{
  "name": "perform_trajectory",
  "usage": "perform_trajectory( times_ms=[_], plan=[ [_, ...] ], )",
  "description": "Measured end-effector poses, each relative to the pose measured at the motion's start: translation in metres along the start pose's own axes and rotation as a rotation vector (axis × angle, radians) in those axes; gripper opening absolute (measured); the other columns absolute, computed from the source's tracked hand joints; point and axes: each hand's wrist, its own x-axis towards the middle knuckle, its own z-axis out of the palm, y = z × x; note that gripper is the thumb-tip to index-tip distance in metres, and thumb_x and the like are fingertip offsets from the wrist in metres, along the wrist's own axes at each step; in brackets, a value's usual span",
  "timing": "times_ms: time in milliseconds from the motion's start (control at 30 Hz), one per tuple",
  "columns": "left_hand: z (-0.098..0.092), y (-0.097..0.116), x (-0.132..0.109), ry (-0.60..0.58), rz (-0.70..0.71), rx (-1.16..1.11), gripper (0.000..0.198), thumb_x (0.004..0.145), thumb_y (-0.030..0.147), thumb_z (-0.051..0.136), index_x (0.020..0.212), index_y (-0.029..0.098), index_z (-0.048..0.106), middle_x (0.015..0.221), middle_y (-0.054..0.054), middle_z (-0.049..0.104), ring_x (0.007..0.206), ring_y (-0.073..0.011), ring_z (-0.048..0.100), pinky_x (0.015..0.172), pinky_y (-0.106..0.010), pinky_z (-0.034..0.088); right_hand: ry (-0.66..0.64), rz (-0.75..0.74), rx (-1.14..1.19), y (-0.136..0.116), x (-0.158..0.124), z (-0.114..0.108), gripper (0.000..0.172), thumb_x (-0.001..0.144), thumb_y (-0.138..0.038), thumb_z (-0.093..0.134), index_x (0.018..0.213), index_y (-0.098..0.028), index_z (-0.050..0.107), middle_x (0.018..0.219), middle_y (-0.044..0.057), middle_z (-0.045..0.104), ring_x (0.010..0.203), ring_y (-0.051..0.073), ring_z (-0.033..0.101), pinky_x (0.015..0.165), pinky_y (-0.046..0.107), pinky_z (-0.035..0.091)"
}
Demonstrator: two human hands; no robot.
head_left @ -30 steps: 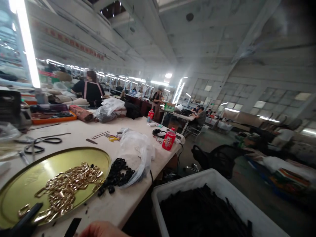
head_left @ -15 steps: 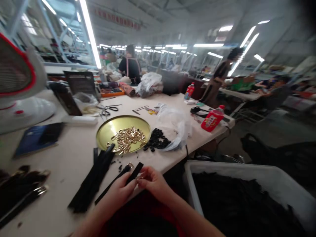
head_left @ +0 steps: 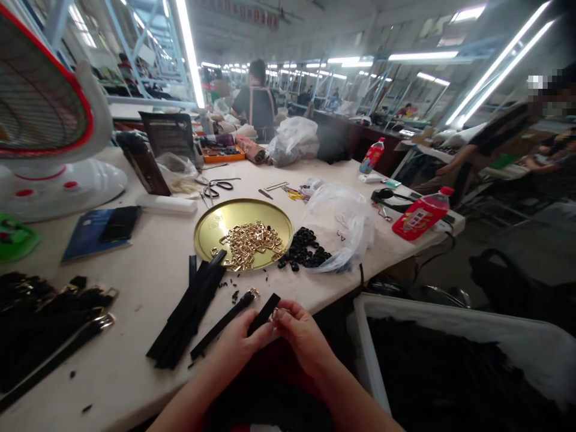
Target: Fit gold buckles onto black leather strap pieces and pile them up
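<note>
At the table's front edge, my left hand (head_left: pixel 240 339) is closed around a black strap (head_left: pixel 265 313), its end sticking up past the thumb. Close beside it, my right hand (head_left: pixel 300 329) pinches a small gold buckle (head_left: pixel 276 312) against the strap; the fingers partly hide it. Just left of my hands lies another black strap with a gold buckle (head_left: pixel 225 321). Farther left is a pile of plain black straps (head_left: pixel 186 318). Beyond them stands a round gold tray (head_left: pixel 209 225) with many gold buckles (head_left: pixel 252 243), next to a heap of small black loops (head_left: pixel 308 249).
Buckled black straps (head_left: pixel 40 324) are heaped at the left, below a fan (head_left: pixel 58 180). A clear plastic bag (head_left: pixel 346 222), scissors (head_left: pixel 216 189) and a red bottle (head_left: pixel 423 215) stand or lie farther back. At right, a white bin (head_left: pixel 373 372) holds black material. Other people are beyond the table.
The view has turned left, so the table's things sit farther right. Both hands keep hold of the strap and buckle at the table edge. A person at the right appears nearer the frame's edge.
</note>
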Motion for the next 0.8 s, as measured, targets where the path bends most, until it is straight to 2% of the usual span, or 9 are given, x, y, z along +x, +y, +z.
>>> perform_trajectory(
  times_ms=[67, 167, 233, 333, 433, 533, 633, 800],
  plan=[
    [0.006, 0.002, 0.002, -0.006, 0.006, -0.014, 0.031, 0.072, 0.045, 0.053, 0.079, 0.015, 0.057, 0.064, 0.002, 0.055, 0.062, -0.0132, 0.050, 0.056, -0.022, 0.037, 0.032, -0.092, -0.081, 0.006, 0.002, 0.001, 0.022, 0.064, -0.027, 0.069, 0.081, -0.016, 0.063, 0.070, -0.001, 0.064, 0.059, 0.009, 0.054, 0.058, 0.022, 0.040],
    [0.012, 0.009, 0.001, -0.080, -0.147, -0.159, 0.037, 0.073, 0.048, 0.050, 0.088, 0.015, 0.055, 0.050, 0.007, 0.044, 0.041, -0.0077, 0.037, 0.041, -0.019, 0.028, 0.062, -0.169, -0.157, 0.015, 0.004, 0.001, 0.020, 0.063, -0.027, 0.069, 0.078, -0.016, 0.064, 0.070, 0.000, 0.065, 0.060, 0.010, 0.054, 0.058, 0.022, 0.041],
    [0.011, 0.011, 0.000, -0.103, -0.196, -0.261, 0.039, 0.073, 0.050, 0.048, 0.091, 0.015, 0.052, 0.047, 0.010, 0.038, 0.036, -0.0056, 0.030, 0.036, -0.017, 0.022, 0.036, -0.098, -0.089, 0.018, 0.004, 0.000, 0.021, 0.063, -0.028, 0.070, 0.079, -0.015, 0.063, 0.069, 0.000, 0.065, 0.059, 0.010, 0.056, 0.058, 0.022, 0.044],
    [0.003, 0.006, -0.002, -0.049, -0.178, -0.297, 0.038, 0.074, 0.052, 0.043, 0.084, 0.016, 0.051, 0.048, 0.009, 0.037, 0.037, -0.0054, 0.030, 0.036, -0.016, 0.022, 0.042, 0.104, 0.099, 0.018, 0.002, -0.002, 0.026, 0.061, -0.024, 0.072, 0.083, -0.016, 0.061, 0.070, 0.000, 0.065, 0.057, 0.008, 0.058, 0.058, 0.020, 0.047],
    [-0.006, -0.007, -0.005, -0.028, -0.175, -0.181, 0.035, 0.078, 0.049, 0.038, 0.083, 0.016, 0.051, 0.049, 0.008, 0.039, 0.040, -0.0072, 0.034, 0.039, -0.018, 0.026, 0.094, 0.199, 0.223, 0.012, 0.000, -0.003, 0.032, 0.057, -0.016, 0.075, 0.085, -0.016, 0.061, 0.073, 0.000, 0.066, 0.061, 0.007, 0.060, 0.060, 0.017, 0.049],
    [-0.009, -0.014, -0.010, -0.116, -0.151, -0.015, 0.030, 0.080, 0.043, 0.038, 0.081, 0.017, 0.053, 0.050, 0.007, 0.042, 0.046, -0.0098, 0.042, 0.045, -0.020, 0.031, 0.120, 0.196, 0.259, 0.005, -0.002, -0.002, 0.033, 0.056, -0.014, 0.076, 0.085, -0.015, 0.062, 0.071, 0.000, 0.066, 0.060, 0.006, 0.061, 0.059, 0.015, 0.050],
    [-0.009, -0.010, -0.014, -0.182, -0.100, 0.099, 0.031, 0.082, 0.041, 0.035, 0.078, 0.017, 0.055, 0.053, 0.005, 0.047, 0.050, -0.0112, 0.045, 0.049, -0.021, 0.033, 0.116, 0.185, 0.246, 0.003, -0.006, 0.000, 0.033, 0.054, -0.014, 0.077, 0.084, -0.013, 0.063, 0.072, 0.000, 0.066, 0.057, 0.005, 0.061, 0.057, 0.013, 0.051],
    [-0.007, 0.003, -0.018, -0.168, 0.036, 0.240, 0.031, 0.084, 0.037, 0.033, 0.084, 0.018, 0.058, 0.067, 0.001, 0.058, 0.063, -0.0148, 0.051, 0.059, -0.024, 0.037, 0.108, 0.155, 0.185, 0.002, -0.015, 0.001, 0.033, 0.055, -0.017, 0.077, 0.084, -0.014, 0.063, 0.072, 0.000, 0.066, 0.053, 0.004, 0.059, 0.053, 0.013, 0.051]
  ],
)
